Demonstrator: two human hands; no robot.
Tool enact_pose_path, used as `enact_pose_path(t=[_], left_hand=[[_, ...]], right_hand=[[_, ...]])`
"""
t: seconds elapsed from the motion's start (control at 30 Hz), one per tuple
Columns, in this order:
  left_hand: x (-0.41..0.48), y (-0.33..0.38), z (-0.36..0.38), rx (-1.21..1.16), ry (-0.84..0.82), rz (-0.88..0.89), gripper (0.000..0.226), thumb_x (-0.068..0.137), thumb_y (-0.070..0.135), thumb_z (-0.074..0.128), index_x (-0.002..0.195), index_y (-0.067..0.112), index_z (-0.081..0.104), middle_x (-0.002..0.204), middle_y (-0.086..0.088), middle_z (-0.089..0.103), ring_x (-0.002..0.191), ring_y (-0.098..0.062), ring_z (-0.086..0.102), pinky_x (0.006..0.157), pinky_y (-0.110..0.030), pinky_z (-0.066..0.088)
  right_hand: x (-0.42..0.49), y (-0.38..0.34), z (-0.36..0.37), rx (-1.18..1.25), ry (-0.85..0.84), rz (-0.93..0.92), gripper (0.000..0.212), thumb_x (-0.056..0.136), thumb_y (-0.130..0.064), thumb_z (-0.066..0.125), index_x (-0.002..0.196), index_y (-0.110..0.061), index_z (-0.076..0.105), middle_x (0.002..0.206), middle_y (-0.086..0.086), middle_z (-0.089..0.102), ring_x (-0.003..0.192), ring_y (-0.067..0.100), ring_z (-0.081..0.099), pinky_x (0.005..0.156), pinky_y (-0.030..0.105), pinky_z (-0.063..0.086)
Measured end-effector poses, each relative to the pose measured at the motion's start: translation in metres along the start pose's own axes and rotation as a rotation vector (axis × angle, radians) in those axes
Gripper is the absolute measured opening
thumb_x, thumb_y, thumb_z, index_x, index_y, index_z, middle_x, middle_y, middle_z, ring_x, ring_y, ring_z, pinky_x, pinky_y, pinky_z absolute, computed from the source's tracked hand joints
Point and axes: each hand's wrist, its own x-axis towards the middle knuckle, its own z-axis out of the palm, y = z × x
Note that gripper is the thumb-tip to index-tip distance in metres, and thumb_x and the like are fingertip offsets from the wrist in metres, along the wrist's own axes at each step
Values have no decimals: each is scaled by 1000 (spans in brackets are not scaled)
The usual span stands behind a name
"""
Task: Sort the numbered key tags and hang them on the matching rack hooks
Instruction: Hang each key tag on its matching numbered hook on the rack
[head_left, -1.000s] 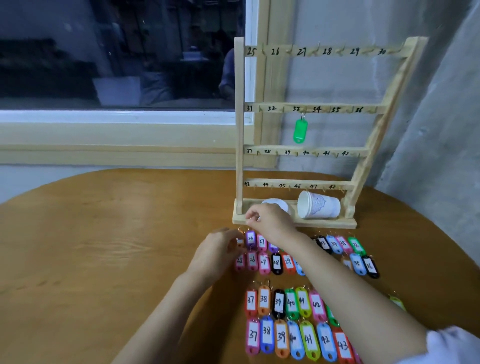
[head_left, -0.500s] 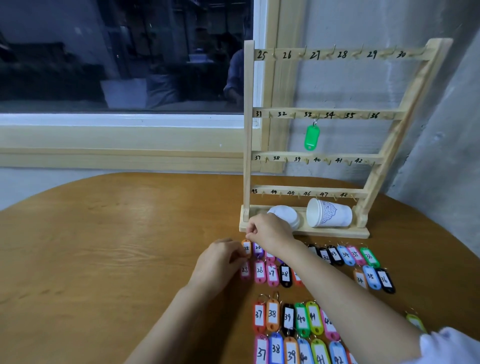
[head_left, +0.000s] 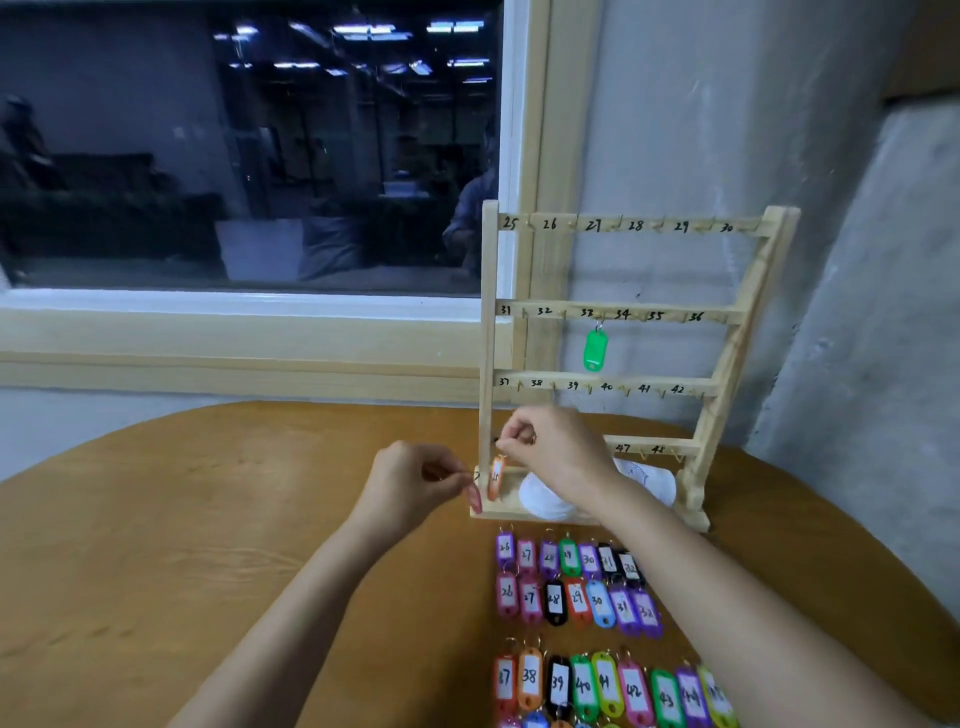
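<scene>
wooden table (head_left: 208, 571) under window (head_left: 249, 156) | right hand (head_left: 556, 452) pinches ring of orange tag (head_left: 496, 478), tag hangs upright at rack (head_left: 488, 338) left post | left hand (head_left: 410, 488) pinches red tag (head_left: 474, 500) just beside | number blurred, maybe 25: top-left hook (head_left: 529, 224) well above, right hand nearer

Bottom rail of rack (head_left: 489, 343): left half behind right hand (head_left: 556, 457), only 47 and 48 readable. In its pinch, orange tag (head_left: 496, 477), number smeared, can't read. Over to left hand (head_left: 415, 483): pinching red tag (head_left: 474, 499), blurred, label illegible. Both rings lost among fingers. On rack base, white paper cups (head_left: 540, 501) half hidden behind right wrist. Hanging green tag (head_left: 595, 351): number too faint. Right forearm blocks right ends of tag rows (head_left: 553, 600); lowest row cut by bottom edge.
</scene>
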Motion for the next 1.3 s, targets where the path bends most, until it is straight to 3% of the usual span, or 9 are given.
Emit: enact_pose_path(t=[0.1, 0.2, 0.3, 0.43, 0.6, 0.73, 0.8, 1.07, 1.3], left_hand=[[16, 31, -28, -98, 50, 21, 7, 81, 18, 72, 78, 12, 75, 72, 3, 72, 65, -4, 64, 63, -23, 53], [31, 68, -53, -239, 69, 31, 8, 85, 11, 66, 81, 10, 73, 72, 4, 69, 60, 2, 60, 56, -12, 47], [52, 101, -70, -367, 132, 33, 9, 85, 8, 66, 79, 11, 72, 69, 8, 69, 52, 5, 53, 51, -11, 43], [81, 135, -83, -469, 200, 28, 15, 84, 14, 69, 88, 1, 73, 83, -2, 71, 50, 11, 53, 46, -3, 36], [110, 158, -82, -521, 256, 34, 11, 85, 12, 68, 84, 2, 73, 47, 16, 58, 40, 7, 47, 43, -3, 32], [128, 157, -77, -513, 365, -29, 8, 81, 16, 71, 83, 10, 76, 80, 4, 73, 76, -1, 65, 62, -13, 46], [134, 153, -75, -508, 395, -44, 6, 81, 17, 72, 81, 13, 77, 81, 4, 73, 85, -10, 67, 67, -18, 48], [141, 148, -68, -380, 409, -58, 13, 81, 23, 72, 75, 13, 76, 78, 3, 72, 82, -15, 67, 75, -36, 56], [141, 143, -66, -383, 395, -41, 13, 82, 25, 72, 80, 12, 76, 77, -1, 72, 79, -16, 67, 74, -35, 56]], right_hand=[[5, -15, -38, 29, 91, -53, 6, 84, -27, 66, 79, -25, 69, 76, -10, 66, 74, 9, 60, 63, 26, 47], [13, -26, -75, 43, 183, -88, 7, 84, -25, 66, 80, -22, 70, 77, -11, 66, 74, 7, 58, 64, 25, 46], [24, -35, -108, 84, 248, -114, 10, 84, -23, 66, 75, -27, 67, 70, -15, 61, 68, 3, 54, 66, 26, 46], [39, -46, -139, 74, 331, -140, 12, 82, -23, 68, 72, -29, 68, 68, -15, 60, 62, -1, 48, 60, 23, 38], [53, -56, -152, -4, 416, -162, 6, 84, -27, 69, 82, -25, 74, 69, -12, 48, 72, 9, 50, 52, 21, 28], [63, -59, -153, -40, 445, -205, 7, 83, -31, 69, 82, -27, 75, 67, -12, 48, 81, 14, 52, 58, 26, 33], [67, -60, -152, -42, 460, -214, 7, 83, -32, 69, 80, -29, 74, 67, -13, 48, 83, 13, 50, 58, 26, 32], [82, -68, -146, -86, 511, -173, 12, 86, -30, 64, 80, -27, 74, 65, -12, 44, 86, 13, 44, 54, 23, 30], [88, -70, -139, -140, 590, -104, 18, 85, -23, 59, 76, -26, 74, 78, -9, 59, 87, 15, 47, 54, 25, 33]])
